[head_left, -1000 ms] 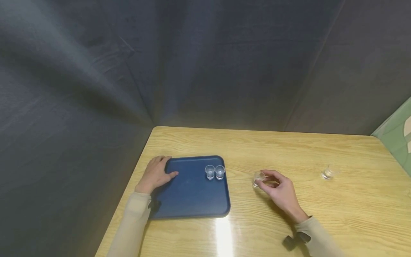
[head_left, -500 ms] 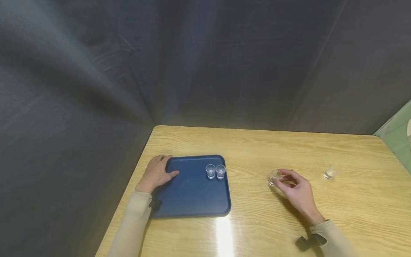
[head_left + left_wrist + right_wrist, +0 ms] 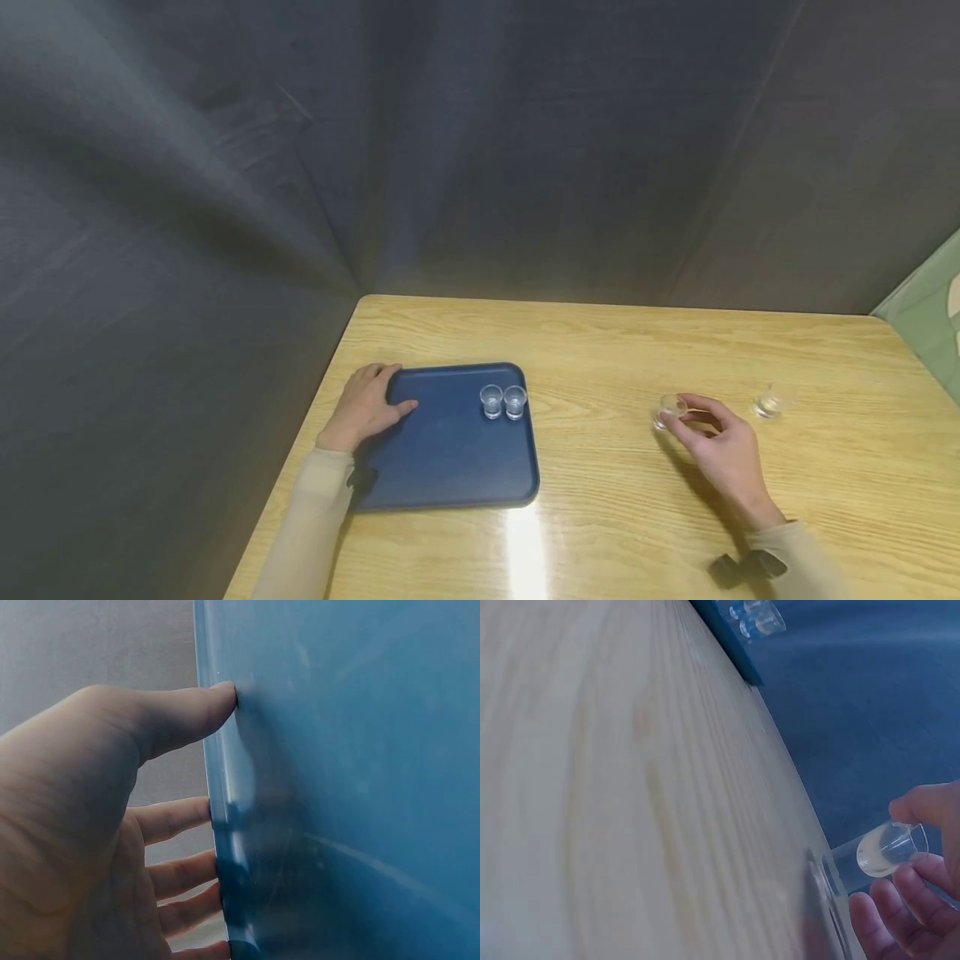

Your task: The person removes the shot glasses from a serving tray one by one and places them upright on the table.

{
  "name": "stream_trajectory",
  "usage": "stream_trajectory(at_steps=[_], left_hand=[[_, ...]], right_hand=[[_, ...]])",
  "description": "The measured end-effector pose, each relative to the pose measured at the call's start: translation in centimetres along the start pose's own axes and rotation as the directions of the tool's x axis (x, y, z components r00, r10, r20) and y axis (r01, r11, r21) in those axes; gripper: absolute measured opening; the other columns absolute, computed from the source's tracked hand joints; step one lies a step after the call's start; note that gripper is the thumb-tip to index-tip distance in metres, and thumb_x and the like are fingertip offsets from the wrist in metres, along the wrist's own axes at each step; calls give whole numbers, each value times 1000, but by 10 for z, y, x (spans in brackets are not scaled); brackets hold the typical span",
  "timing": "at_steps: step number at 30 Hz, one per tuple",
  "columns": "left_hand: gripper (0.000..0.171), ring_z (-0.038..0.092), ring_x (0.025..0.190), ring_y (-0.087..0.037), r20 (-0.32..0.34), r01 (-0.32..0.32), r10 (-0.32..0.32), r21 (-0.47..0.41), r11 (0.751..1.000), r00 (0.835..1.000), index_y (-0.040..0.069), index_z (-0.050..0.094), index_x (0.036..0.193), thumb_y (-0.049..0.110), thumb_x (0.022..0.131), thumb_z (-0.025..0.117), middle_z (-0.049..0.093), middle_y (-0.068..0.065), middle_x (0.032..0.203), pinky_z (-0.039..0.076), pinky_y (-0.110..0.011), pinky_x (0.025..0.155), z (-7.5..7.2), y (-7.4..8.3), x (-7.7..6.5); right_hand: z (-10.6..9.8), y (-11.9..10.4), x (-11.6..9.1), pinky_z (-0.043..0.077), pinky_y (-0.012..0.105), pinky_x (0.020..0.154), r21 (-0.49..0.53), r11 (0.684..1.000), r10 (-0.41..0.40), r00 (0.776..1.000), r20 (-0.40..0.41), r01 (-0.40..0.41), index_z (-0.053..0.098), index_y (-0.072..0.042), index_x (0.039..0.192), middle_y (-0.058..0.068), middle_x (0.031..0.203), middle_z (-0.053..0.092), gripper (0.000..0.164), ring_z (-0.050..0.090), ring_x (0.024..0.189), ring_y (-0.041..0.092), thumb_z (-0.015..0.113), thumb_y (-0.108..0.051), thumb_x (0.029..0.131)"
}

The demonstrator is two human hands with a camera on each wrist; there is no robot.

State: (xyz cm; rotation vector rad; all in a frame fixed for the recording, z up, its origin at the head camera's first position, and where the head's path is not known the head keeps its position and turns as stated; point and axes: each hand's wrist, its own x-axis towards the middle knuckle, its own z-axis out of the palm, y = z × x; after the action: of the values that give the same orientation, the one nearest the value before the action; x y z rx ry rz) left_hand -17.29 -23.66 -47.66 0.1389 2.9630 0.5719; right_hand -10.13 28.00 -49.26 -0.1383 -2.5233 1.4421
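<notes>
My right hand (image 3: 722, 450) holds a small clear shot glass (image 3: 664, 416) upright by its sides, at the right half of the table. In the right wrist view, thumb and fingers lie around the upper part of the shot glass (image 3: 881, 855); its base is at or very near the wood. At the left edge of a dark blue tray (image 3: 442, 462), my left hand (image 3: 365, 408) grips the rim. The left wrist view shows the thumb over the tray's rim (image 3: 229, 769) and the fingertips at its outer side. Two more shot glasses (image 3: 492, 405) (image 3: 515, 406) stand side by side near the tray's back right corner.
Another clear glass (image 3: 768, 405) stands on the table (image 3: 600, 517), right of my right hand. Dark curtains (image 3: 525, 167) hang behind the table and along its left side. Green patterned cloth (image 3: 930, 308) shows beyond the right edge.
My right hand has moved to the right with the shot glass, away from the tray and nearer the other glass. The left hand and the tray have stayed where they were.
</notes>
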Motion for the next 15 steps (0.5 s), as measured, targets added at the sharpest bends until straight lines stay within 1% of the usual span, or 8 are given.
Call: stream_trajectory(at_steps=[3,6,15], left_hand=[[81,37,153,-50,1,1,-1,0,1000,1000,6,44,161,46,98,75,45,-26,162,30,-67,127,0,-1,0],[81,37,153,-50,-4,1,-1,-2,1000,1000,6,44,161,46,98,75,45,-26,163,30,-67,127,0,-1,1],[81,36,153,-50,0,6,-6,1,1000,1000,6,43,162,46,98,74,44,-26,163,29,-67,127,1,-1,0]], right_hand=[[-8,5,1,54,5,76,-23,1000,-3,1000,1,3,66,1,137,-38,112,58,49,60,93,-18,80,-25,98],[-16,8,1,53,3,77,-45,999,-9,1000,-17,8,66,2,136,-39,113,57,50,60,93,-19,81,-26,97],[-43,16,2,52,2,72,-76,997,25,997,-76,-30,65,7,135,-42,106,57,55,60,88,-23,81,-29,97]])
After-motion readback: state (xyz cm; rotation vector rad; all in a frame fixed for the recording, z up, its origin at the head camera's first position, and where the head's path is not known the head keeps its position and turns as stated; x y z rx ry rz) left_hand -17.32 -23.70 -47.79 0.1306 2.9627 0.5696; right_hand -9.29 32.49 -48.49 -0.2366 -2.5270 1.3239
